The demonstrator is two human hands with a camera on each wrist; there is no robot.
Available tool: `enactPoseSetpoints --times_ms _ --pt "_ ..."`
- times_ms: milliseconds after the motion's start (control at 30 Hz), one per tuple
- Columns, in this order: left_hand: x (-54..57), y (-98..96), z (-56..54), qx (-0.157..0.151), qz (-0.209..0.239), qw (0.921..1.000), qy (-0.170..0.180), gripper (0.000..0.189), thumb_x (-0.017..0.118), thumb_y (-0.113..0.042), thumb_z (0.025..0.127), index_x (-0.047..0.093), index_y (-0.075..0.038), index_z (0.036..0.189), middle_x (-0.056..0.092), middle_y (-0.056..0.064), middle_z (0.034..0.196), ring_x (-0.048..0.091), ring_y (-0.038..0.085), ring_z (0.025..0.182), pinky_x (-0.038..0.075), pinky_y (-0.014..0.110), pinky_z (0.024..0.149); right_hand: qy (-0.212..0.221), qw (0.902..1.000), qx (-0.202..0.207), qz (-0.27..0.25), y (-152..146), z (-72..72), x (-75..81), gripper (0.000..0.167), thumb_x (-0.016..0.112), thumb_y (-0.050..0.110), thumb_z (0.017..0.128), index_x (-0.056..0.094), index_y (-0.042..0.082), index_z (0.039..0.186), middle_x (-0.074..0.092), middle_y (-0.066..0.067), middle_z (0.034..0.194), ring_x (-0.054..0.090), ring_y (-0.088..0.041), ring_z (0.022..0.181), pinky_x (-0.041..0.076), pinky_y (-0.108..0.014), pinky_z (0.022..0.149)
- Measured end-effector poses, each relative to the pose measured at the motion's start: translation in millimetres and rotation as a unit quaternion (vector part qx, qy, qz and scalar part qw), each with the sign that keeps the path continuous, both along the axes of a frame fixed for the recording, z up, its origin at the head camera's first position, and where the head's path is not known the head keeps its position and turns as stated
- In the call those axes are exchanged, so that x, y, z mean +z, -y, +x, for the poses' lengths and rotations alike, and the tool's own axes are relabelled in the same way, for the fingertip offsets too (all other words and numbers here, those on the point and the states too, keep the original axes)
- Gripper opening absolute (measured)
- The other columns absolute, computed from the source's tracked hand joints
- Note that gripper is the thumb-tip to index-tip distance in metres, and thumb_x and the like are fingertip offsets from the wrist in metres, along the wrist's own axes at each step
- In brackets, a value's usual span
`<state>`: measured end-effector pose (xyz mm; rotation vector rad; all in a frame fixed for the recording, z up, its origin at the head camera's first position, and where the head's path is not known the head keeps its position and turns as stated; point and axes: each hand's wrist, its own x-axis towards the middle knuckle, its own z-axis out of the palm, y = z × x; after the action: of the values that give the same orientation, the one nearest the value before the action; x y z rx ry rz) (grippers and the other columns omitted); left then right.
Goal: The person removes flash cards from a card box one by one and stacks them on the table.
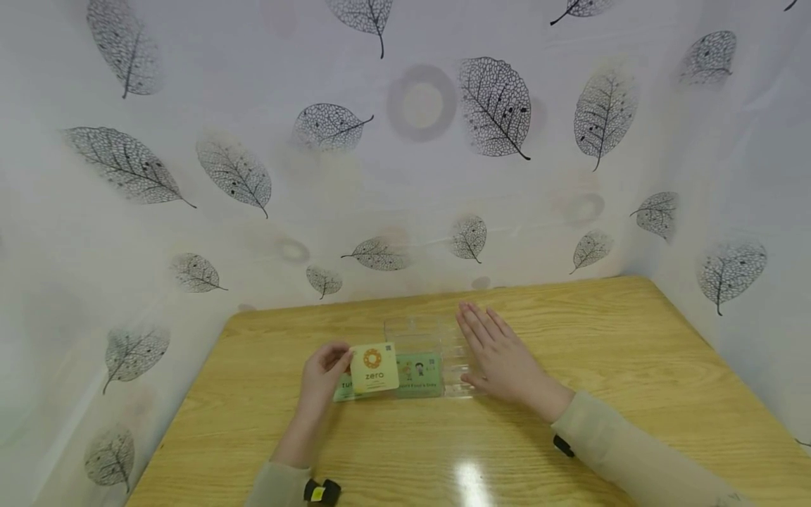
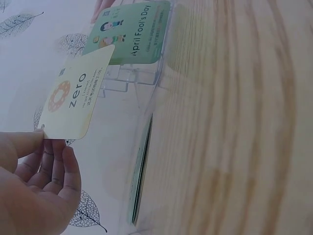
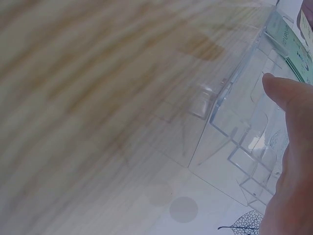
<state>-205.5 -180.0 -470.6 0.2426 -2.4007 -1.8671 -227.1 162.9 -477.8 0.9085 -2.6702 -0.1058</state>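
Observation:
Between thumb and fingers my left hand (image 1: 319, 377) pinches a pale yellow card (image 1: 374, 367) printed "zero" with an orange ring. The left wrist view shows this card (image 2: 73, 98) held up by its edge. Behind it, a green "April Fool's Day" card (image 1: 419, 374) leans in a clear plastic card holder (image 1: 412, 327). My right hand (image 1: 503, 359) lies along the holder's right side with straight fingers; in the right wrist view its thumb (image 3: 279, 90) is at the clear wall. Partly covered by the yellow card, green cards (image 1: 344, 389) lie on the table at left.
The holder stands on a wood-grain table (image 1: 304, 324). In the left wrist view the green cards (image 2: 141, 171) form a low stack. A white cloth with leaf prints (image 1: 418, 176) hangs behind the table and at both sides. Dark bands (image 1: 322, 491) sit at both wrists.

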Motion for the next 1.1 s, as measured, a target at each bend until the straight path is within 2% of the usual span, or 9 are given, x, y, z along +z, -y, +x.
enactPoseSetpoints --times_ms 300,667,867,1100 --pt "-0.1 8.5 2.7 0.008 -0.006 0.9999 -0.004 0.021 0.064 -0.001 0.104 0.066 0.006 0.124 0.074 0.013 0.114 0.066 0.005 0.093 0.057 0.013 0.083 0.001 1.0 -0.001 0.002 -1 0.4 0.5 0.11 0.07 0.063 0.093 0.022 -0.006 0.165 0.018 -0.023 0.176 0.02 -0.039 0.164 0.019 -0.053 0.134" --pt "-2.0 23.9 2.3 0.01 0.002 0.9999 0.005 0.023 0.064 -0.005 0.105 0.064 0.006 0.125 0.075 0.003 0.107 0.067 0.001 0.089 0.058 0.014 0.083 -0.006 1.0 0.004 -0.003 -1 0.3 0.6 0.11 0.07 0.063 0.093 0.022 -0.006 0.165 0.019 -0.024 0.175 0.022 -0.04 0.163 0.021 -0.054 0.133" --pt "-2.4 29.5 4.2 0.016 0.006 0.9998 0.006 0.024 0.063 -0.004 0.105 0.063 0.007 0.127 0.075 0.001 0.106 0.067 0.0 0.089 0.058 0.015 0.083 -0.009 0.9998 0.011 -0.015 -2 0.0 -1.4 0.109 0.072 0.062 0.093 0.024 -0.006 0.165 0.019 -0.023 0.175 0.023 -0.04 0.163 0.019 -0.054 0.134" --pt "-1.3 35.3 6.6 0.017 0.004 0.9998 0.012 0.026 0.063 -0.004 0.106 0.062 0.008 0.129 0.074 0.001 0.106 0.067 -0.001 0.088 0.059 0.016 0.084 -0.008 1.0 0.002 0.003 -2 -0.7 -1.7 0.111 0.07 0.064 0.093 0.021 -0.004 0.166 0.015 -0.022 0.177 0.021 -0.039 0.164 0.02 -0.054 0.134"
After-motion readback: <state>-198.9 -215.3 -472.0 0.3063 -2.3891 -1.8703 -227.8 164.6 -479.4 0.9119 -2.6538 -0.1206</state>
